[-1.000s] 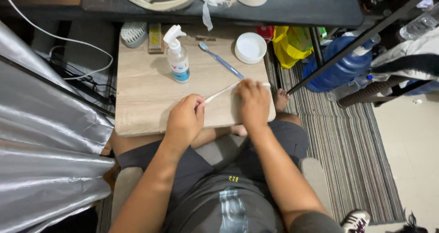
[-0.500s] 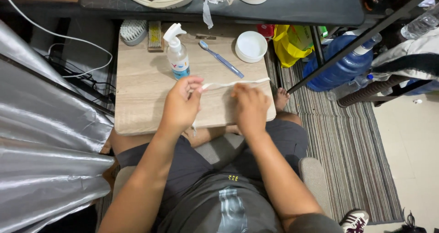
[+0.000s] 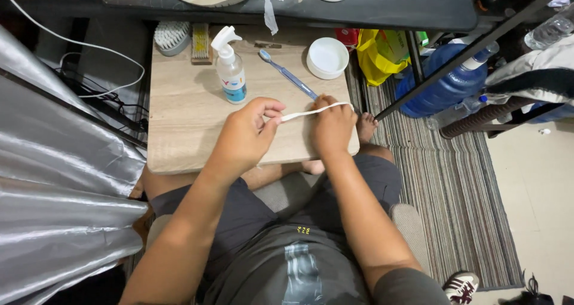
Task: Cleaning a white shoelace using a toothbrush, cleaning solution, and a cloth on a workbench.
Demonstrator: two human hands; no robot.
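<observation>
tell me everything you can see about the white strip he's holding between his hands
The white strip is a thin, flat, flexible band, perhaps a shoelace, though its weave is too small to tell. It runs roughly level just above the wooden board, stretched between both hands. The left hand pinches one end between thumb and fingertips; the other end curves over the right hand, which grips it at the board's right side. It looks clean and unknotted; its ends are hidden in the hands.

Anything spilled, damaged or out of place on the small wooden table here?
Nothing stands out. The spray bottle stands upright, the toothbrush lies flat, and both the left hand and right hand hold a flat white lace over the table.
</observation>
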